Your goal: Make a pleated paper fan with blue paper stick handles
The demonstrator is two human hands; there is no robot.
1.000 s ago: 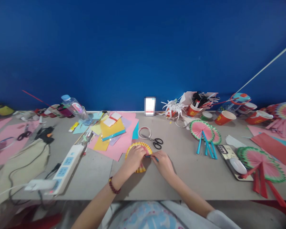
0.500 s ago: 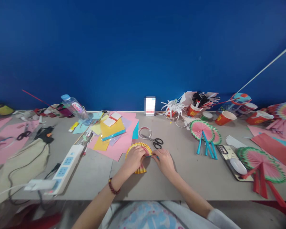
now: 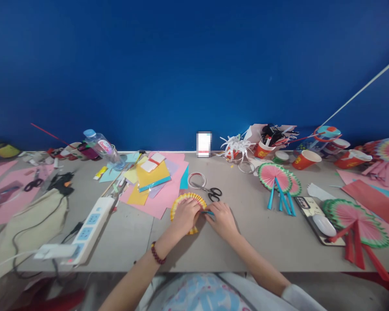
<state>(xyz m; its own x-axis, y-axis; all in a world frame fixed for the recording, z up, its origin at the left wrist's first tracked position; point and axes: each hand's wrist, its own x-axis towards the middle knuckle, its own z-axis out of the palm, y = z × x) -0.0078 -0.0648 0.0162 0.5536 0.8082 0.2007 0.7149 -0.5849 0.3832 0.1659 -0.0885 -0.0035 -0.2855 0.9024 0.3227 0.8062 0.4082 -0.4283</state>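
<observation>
Head-view: gray table (image 3: 125, 242), blue wall (image 3: 168, 77), right fingers (image 3: 215, 208) clamped on strip (image 3: 208, 212), grip of left fingers (image 3: 193, 206) unclear.

Wears a dark red beaded bracelet (image 3: 157, 253) at seven o'clock, a blue-and-white patterned top (image 3: 202, 296) at six, a whitish sleeve (image 3: 303, 298) between four and five.

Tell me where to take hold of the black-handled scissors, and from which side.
Probably the black handle loops, from above on the near right: the scissors lie flat, loops toward that side, while the blades point away, overlapping the tape ring in view.
</observation>
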